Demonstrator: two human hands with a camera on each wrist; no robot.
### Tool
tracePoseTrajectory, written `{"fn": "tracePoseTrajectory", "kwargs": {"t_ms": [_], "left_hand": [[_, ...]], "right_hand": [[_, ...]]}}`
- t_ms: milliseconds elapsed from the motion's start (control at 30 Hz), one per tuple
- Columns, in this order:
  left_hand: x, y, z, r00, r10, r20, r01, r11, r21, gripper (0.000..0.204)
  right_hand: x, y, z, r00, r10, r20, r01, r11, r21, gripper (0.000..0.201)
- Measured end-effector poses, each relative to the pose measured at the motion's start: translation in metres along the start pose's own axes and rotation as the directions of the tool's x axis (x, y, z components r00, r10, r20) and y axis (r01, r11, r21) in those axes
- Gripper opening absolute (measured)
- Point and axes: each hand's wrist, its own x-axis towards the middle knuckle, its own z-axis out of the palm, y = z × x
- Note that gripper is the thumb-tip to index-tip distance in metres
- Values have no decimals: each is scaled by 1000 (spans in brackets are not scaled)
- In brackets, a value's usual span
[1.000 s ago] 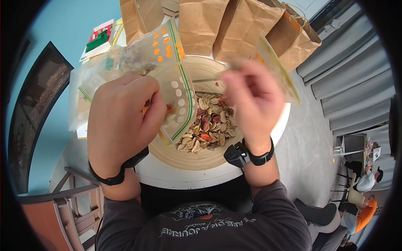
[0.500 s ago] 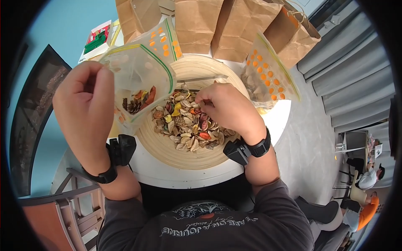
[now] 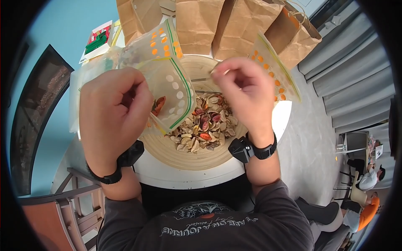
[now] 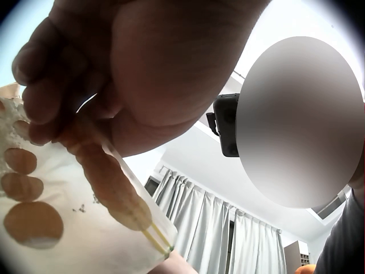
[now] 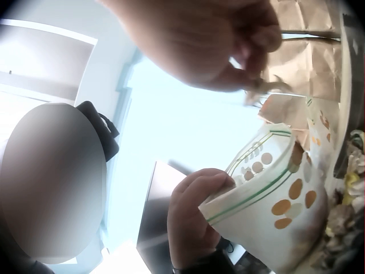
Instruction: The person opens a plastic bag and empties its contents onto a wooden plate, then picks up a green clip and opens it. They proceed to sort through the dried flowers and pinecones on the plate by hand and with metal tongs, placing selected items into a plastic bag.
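Observation:
My left hand (image 3: pixel 115 111) grips the edge of a clear zip bag (image 3: pixel 178 94) with white dots and a green seal. Reddish dried pieces (image 3: pixel 158 106) show inside it, and its mouth gapes in the right wrist view. Between thumb and fingers, my right hand (image 3: pixel 251 94) pinches a small, pale, curled dried piece (image 5: pixel 271 85), blurred by motion. That hand is raised above a heap of dried petals and pods (image 3: pixel 205 125), to the right of the bag. The heap lies on a round woven-look tray (image 3: pixel 167 157).
Orange-dotted zip bags stand at the right (image 3: pixel 278 83) and back left (image 3: pixel 157 44) of the tray. Brown paper bags (image 3: pixel 247 25) line the back of the white table (image 3: pixel 188 180). A small box with green and red items (image 3: pixel 98 42) sits back left.
My right hand dipped to the heap half a second ago and has since risen to the right with a dried piece. My left hand swung left with the bag, then back right.

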Motion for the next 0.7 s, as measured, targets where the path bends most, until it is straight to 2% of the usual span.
{"fn": "tracePoseTrajectory", "kwargs": {"t_ms": [33,67,167,200,233,300,333,400,433,500,533,633,667,700], "left_hand": [[-1,-1,0,999,41,8,-41,999,11,4],[-1,0,0,999,38,7,-38,999,12,4],[-1,3,-1,996,52,66,-51,999,-8,6],[-1,3,0,995,60,78,-60,998,-1,6],[-1,4,-1,993,69,91,-69,998,6,6],[-1,4,1,996,47,71,-47,999,2,6],[-1,4,1,999,22,48,-22,1000,-3,6],[-2,3,0,1000,16,26,-16,1000,0,6],[-1,3,0,1000,12,9,-12,1000,3,6],[-1,3,0,1000,12,11,-13,1000,16,6],[-1,4,0,1000,12,13,-12,1000,28,6],[0,4,0,1000,14,15,-15,1000,18,6],[-1,4,1,1000,14,17,-14,1000,17,6],[-1,3,0,1000,17,12,-17,1000,25,6]], "right_hand": [[-1,-2,2,988,-4,-157,34,981,190,7],[-3,-7,4,969,-40,-244,98,968,230,7],[-8,-8,13,974,-95,-204,152,947,282,9],[-7,-5,12,983,-181,-9,179,964,197,11],[-7,-5,11,983,-181,-11,179,964,197,11],[-6,-4,11,929,-324,177,341,937,-75,12],[-7,-4,10,929,-324,178,341,937,-75,12],[-10,-7,7,997,-76,29,73,992,103,13],[-10,-8,9,997,-77,30,73,992,104,13],[-8,-12,13,964,-9,-265,107,928,358,20],[-9,-19,11,950,48,-309,79,919,386,26],[-12,-15,18,959,16,-284,114,893,435,24],[-10,-9,15,990,-103,-101,122,971,205,24],[-11,-7,15,989,-100,-104,120,971,205,24]]}}
